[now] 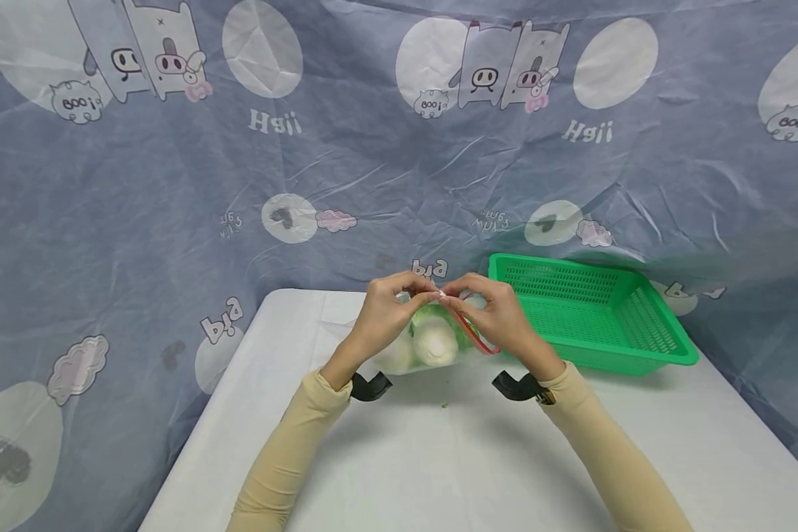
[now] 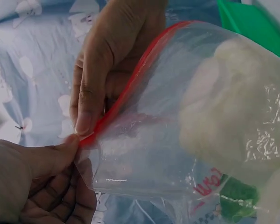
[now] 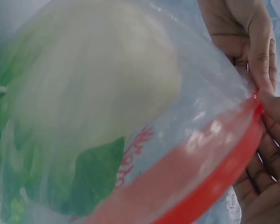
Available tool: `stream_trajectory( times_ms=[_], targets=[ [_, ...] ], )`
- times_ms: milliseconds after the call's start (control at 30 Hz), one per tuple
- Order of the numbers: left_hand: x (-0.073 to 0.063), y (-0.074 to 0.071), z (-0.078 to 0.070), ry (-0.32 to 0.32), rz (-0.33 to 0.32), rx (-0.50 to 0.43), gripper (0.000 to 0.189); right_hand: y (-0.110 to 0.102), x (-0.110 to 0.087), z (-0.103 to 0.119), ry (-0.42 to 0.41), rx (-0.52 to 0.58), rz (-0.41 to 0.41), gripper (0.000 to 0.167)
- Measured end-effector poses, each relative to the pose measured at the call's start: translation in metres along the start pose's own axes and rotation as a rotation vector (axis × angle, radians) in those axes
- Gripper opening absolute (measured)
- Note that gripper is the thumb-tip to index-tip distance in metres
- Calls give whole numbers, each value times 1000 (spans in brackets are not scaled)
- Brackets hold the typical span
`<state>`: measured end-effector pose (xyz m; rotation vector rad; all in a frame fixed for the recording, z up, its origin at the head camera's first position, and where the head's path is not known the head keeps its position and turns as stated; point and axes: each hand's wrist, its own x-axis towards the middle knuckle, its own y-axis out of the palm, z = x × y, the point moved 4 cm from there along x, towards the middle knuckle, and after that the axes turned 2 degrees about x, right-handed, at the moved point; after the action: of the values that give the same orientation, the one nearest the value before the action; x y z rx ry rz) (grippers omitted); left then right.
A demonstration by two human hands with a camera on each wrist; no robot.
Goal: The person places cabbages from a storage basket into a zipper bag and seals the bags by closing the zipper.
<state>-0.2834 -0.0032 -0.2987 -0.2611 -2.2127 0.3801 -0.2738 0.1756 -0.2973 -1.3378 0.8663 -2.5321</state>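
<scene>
A clear plastic zip bag (image 1: 399,358) with a red zip edge (image 1: 472,334) lies on its side between the hands. Inside it are pale, rounded vegetables (image 2: 238,93) with green leaves (image 3: 98,172); the film blurs their kind. My left hand (image 1: 389,314) pinches one end of the red edge between thumb and finger, near the far side of the bag. Right beside it, my right hand (image 1: 495,310) pinches the same edge, fingertips almost touching the left ones. In both wrist views the thumbs meet at the bag's corner, and from there the red strip runs away in a curve.
A green plastic basket (image 1: 658,314) with slotted sides stands at the right, just beyond the right hand. A tiny green scrap (image 1: 444,405) lies on the white table (image 1: 425,465). Behind hangs a blue-grey patterned cloth (image 1: 372,170).
</scene>
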Motion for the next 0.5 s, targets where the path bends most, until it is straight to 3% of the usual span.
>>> stream_trajectory(
  times_ms=[167, 367, 500],
  targets=[
    [0, -9, -1, -14, -9, 19, 8, 3, -3, -2, -38, -35, 28, 11],
    [4, -47, 2, -79, -155, 32, 9, -4, -20, -31, 5, -128, 3, 8],
    [7, -68, -2, -103, -199, 1, 10, -13, -32, -51, 52, -179, 24, 7]
  ],
)
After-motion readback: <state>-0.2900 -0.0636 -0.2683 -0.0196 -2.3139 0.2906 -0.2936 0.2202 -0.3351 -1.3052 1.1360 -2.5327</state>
